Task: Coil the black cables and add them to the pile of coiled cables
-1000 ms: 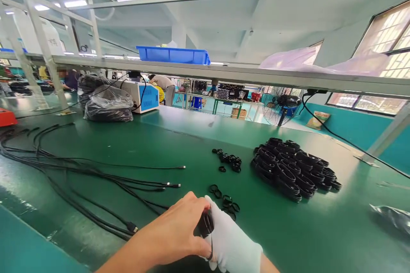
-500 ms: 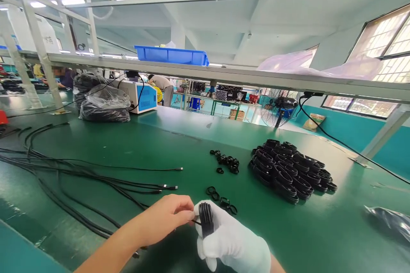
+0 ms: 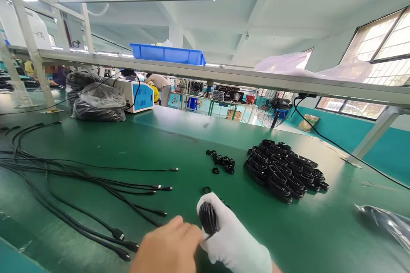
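Observation:
My right hand [image 3: 235,239], in a white glove, is closed around a black cable [image 3: 209,218] wound into a small tight coil. The loops stand up between the gloved thumb and fingers. My bare left hand [image 3: 169,245] is curled at the coil's lower left, its fingertips against the cable's tail; most of its fingers are hidden or slightly blurred. Long loose black cables [image 3: 105,179] with plugs lie to the left. Beyond the glove are small black rings [image 3: 224,162], some partly covered by it. Right of them is a heap of coiled black cables [image 3: 282,172].
The green table [image 3: 153,140] runs under a metal shelf holding a blue tray [image 3: 168,54]. Bagged goods [image 3: 99,102] and a blue-and-white machine [image 3: 142,97] stand at the back left. A plastic bag [image 3: 384,222] lies right. A person [image 3: 160,85] bends over farther off.
My left hand has swung down and nearer, from the coil's left side to below it. The gloved hand has tilted slightly with the coil. The whole view has shifted a little.

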A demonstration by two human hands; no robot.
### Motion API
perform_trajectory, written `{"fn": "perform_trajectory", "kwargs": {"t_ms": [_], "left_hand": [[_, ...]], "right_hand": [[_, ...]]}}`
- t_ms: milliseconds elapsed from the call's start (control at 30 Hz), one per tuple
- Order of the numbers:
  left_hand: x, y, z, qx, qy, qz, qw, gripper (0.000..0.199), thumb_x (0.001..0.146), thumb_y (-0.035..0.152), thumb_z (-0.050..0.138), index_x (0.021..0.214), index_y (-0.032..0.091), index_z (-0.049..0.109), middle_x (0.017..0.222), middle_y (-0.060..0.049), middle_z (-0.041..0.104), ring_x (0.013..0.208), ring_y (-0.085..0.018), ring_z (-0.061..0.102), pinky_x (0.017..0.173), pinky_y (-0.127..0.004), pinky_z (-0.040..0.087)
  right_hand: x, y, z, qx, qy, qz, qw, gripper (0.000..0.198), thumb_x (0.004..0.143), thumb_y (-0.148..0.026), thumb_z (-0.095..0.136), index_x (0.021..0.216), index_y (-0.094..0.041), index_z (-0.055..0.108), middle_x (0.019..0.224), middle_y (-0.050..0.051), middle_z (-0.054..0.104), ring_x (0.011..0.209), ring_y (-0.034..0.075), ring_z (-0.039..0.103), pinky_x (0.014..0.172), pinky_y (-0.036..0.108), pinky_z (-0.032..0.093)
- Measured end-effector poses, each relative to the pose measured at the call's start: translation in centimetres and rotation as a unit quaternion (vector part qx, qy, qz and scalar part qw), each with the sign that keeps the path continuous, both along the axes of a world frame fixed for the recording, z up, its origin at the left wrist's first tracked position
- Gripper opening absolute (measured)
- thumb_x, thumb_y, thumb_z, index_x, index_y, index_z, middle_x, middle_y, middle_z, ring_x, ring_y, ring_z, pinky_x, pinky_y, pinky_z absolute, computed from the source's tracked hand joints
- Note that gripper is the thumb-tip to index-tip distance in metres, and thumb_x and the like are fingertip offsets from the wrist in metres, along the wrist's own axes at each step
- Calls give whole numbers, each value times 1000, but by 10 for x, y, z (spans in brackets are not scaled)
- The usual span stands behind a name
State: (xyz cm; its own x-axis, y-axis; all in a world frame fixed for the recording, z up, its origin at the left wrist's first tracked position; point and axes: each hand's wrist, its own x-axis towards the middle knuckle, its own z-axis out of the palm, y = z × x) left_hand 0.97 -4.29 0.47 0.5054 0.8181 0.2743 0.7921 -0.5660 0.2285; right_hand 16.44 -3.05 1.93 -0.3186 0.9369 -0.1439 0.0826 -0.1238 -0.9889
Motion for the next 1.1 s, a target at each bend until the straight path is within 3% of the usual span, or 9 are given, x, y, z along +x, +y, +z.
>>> {"fn": "perform_trajectory", "kwargs": {"t_ms": [100,200,333,667,733,867,933,1000,1100], "left_hand": [[-7,20,9,-203,-45,10,978,30,73,9,36,62,23,60,64,1,64,59,-17,57,54,-24,35],[-13,32,24,-300,-139,-11,944,25,73,12,39,61,22,59,66,2,65,65,-17,58,60,-24,38],[-10,29,42,-327,-323,-9,888,7,74,18,50,76,21,56,77,3,64,74,-15,56,67,-23,41],[13,36,12,-386,-525,-24,758,16,68,14,60,71,19,45,70,2,62,69,-13,55,64,-23,42],[9,36,13,-381,-509,-11,772,14,69,14,59,77,19,48,69,2,62,69,-14,56,65,-24,42],[-3,35,22,-268,-379,55,884,21,77,19,52,97,23,56,83,-1,61,76,-17,55,71,-29,44],[-6,35,24,-206,-323,6,924,33,76,12,50,104,27,59,99,-2,60,89,-18,55,80,-31,44],[-6,37,22,-174,-305,-76,933,38,75,4,47,100,29,63,102,-1,61,95,-17,55,85,-28,44],[-5,38,16,-117,-326,-128,929,33,79,2,44,90,25,65,96,0,62,89,-13,58,80,-22,46]], "right_hand": [[2,-3,-1,-6,79,58,995,45,45,-1,59,83,-21,47,67,-6,51,55,7,44,48,19,33],[1,1,-14,-13,275,125,953,46,50,-10,68,87,-23,43,61,-6,55,45,6,46,41,16,33],[3,9,-31,-26,390,190,900,48,60,-22,72,94,-24,37,57,-3,61,34,6,46,32,13,32],[3,13,-45,-30,376,168,911,50,62,-20,69,101,-22,38,57,-1,63,36,7,49,35,13,35],[5,13,-41,-47,349,141,925,58,60,-22,68,109,-21,36,57,-1,62,36,8,49,35,14,34],[5,12,-22,-89,178,99,975,65,54,-8,58,116,-16,38,49,-6,56,37,7,47,43,18,37],[1,9,-12,-98,76,91,988,60,52,-5,53,110,-15,42,48,-8,53,38,8,48,44,20,36],[-5,6,-6,-87,5,65,994,47,52,-6,55,97,-17,45,48,-10,46,39,9,46,40,20,31],[-13,1,-5,12,-58,-16,998,38,48,-7,61,81,-20,45,58,-9,36,49,7,39,42,19,27]]}}
